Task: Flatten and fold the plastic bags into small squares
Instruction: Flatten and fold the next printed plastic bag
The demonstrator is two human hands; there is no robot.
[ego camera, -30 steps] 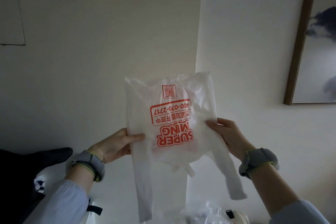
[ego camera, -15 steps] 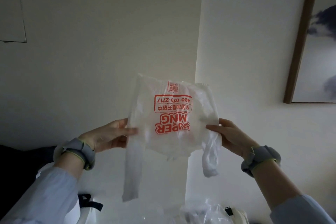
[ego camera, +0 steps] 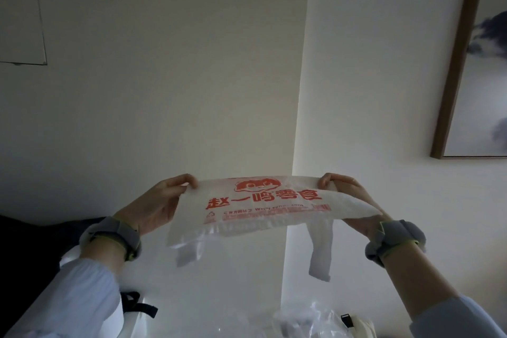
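Observation:
A white plastic bag [ego camera: 263, 210] with red print is stretched in the air between both hands, folded over so its top edge runs level. My left hand [ego camera: 156, 204] pinches the bag's upper left corner. My right hand [ego camera: 347, 192] pinches the upper right corner. The bag's two handles hang down below it, one near the left [ego camera: 189, 254] and one near the right [ego camera: 321, 250]. Both wrists wear grey bands.
More crumpled clear plastic bags [ego camera: 307, 321] lie at the bottom edge. A white wall fills the view, with a framed picture [ego camera: 474, 63] at the right and a dark object [ego camera: 33, 239] at the left.
The bag has been folded over towards me, now showing its other printed side. Both hands moved up to the fold's top corners and spread farther apart.

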